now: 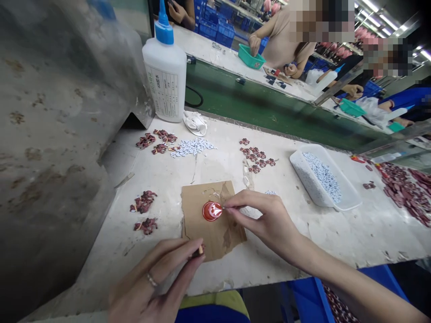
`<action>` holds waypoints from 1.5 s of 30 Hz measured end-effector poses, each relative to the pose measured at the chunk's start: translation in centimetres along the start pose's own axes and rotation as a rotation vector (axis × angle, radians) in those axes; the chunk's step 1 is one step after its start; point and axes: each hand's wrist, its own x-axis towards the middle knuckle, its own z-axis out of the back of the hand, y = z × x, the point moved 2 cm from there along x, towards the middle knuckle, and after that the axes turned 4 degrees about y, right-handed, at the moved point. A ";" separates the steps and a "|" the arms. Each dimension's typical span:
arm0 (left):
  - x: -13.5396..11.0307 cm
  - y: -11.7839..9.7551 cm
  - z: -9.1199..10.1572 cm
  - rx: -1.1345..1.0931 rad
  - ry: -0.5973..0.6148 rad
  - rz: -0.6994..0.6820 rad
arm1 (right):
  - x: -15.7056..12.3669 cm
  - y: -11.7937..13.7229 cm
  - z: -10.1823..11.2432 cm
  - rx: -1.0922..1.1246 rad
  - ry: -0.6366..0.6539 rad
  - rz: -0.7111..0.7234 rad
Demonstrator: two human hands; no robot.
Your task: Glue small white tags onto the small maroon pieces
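My right hand (266,220) pinches a thin stick whose tip dips into a small red cap of glue (211,211). The cap sits on a brown cardboard piece (215,233) on the white worktable (336,237). My left hand (158,278), a ring on one finger, is closed in a pinch on a tiny dark red piece (200,251) near the cardboard's front edge.
A glue bottle with a blue cap (164,67) stands at the back. Piles of dark red pieces (257,157) and small white bits (191,147) lie around. A white tray of white bits (323,177) sits right. Across a green conveyor (269,107), other people work.
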 end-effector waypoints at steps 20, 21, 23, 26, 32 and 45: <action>0.5 -0.2 -1.0 0.003 0.029 -0.032 | -1.4 2.0 0.0 0.153 -0.062 0.047; 0.4 -0.2 -1.0 0.013 0.025 -0.038 | -1.7 2.4 -0.1 0.195 -0.052 0.045; 0.3 -0.4 -1.1 0.018 0.023 -0.043 | -2.3 3.0 -0.5 0.262 -0.034 0.049; 0.1 -0.5 -1.3 -0.008 0.032 -0.041 | -2.6 3.3 -1.0 0.309 -0.029 0.050; 0.1 -0.5 -1.1 -0.016 0.028 -0.042 | -2.4 3.3 -1.2 0.308 0.007 0.025; -0.2 -0.3 -1.7 -0.072 -0.011 -0.072 | -3.5 4.1 -1.1 -0.008 0.037 0.290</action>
